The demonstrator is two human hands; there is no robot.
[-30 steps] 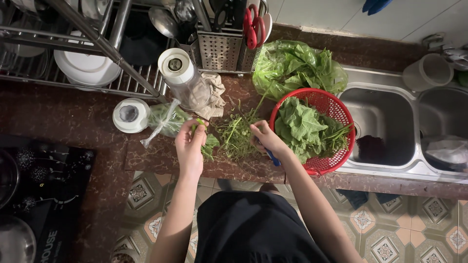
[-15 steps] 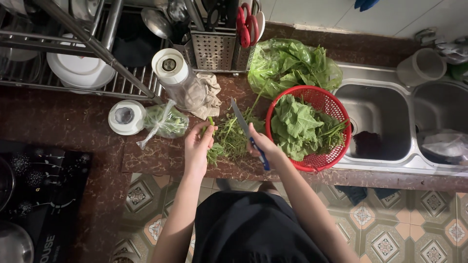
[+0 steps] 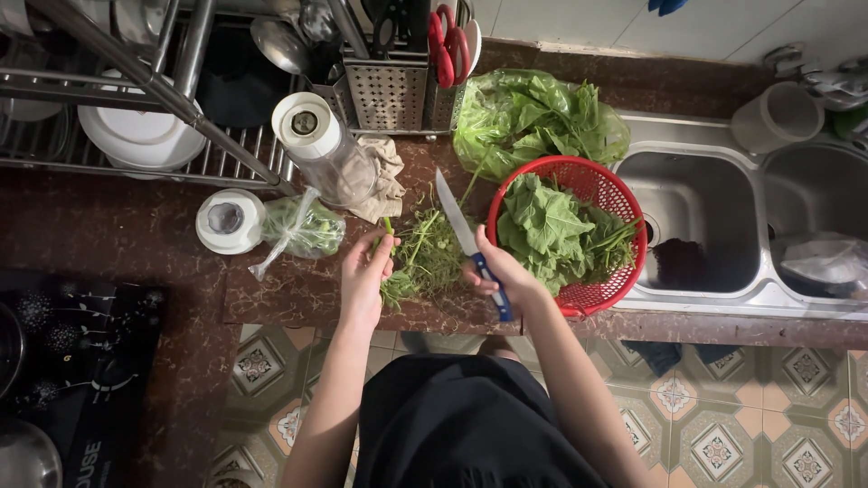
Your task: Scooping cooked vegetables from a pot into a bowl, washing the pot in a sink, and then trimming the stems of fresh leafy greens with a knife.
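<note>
My left hand (image 3: 365, 273) pinches a thin green stem (image 3: 387, 226) above a pile of green trimmings (image 3: 425, 260) on the dark brown counter (image 3: 117, 244). My right hand (image 3: 499, 271) grips a blue-handled knife (image 3: 463, 232), its blade pointing away from me over the trimmings. Right beside that hand stands a red plastic basket (image 3: 588, 294) filled with leafy greens (image 3: 547, 230). Behind the basket lies a clear bag of more leafy greens (image 3: 533, 113).
A double steel sink (image 3: 723, 181) lies to the right. A dish rack (image 3: 136, 117), a utensil holder with red scissors (image 3: 398, 86), a blender jar (image 3: 325, 154), a white lidded jar (image 3: 231, 220), a knotted bag of greens (image 3: 303, 228) and a cloth (image 3: 384, 181) crowd the back. A black cooktop (image 3: 72, 380) sits left.
My right hand has swung the knife up so the blade now points away over the trimmings. My left hand has shifted slightly right and toward me with the stem.
</note>
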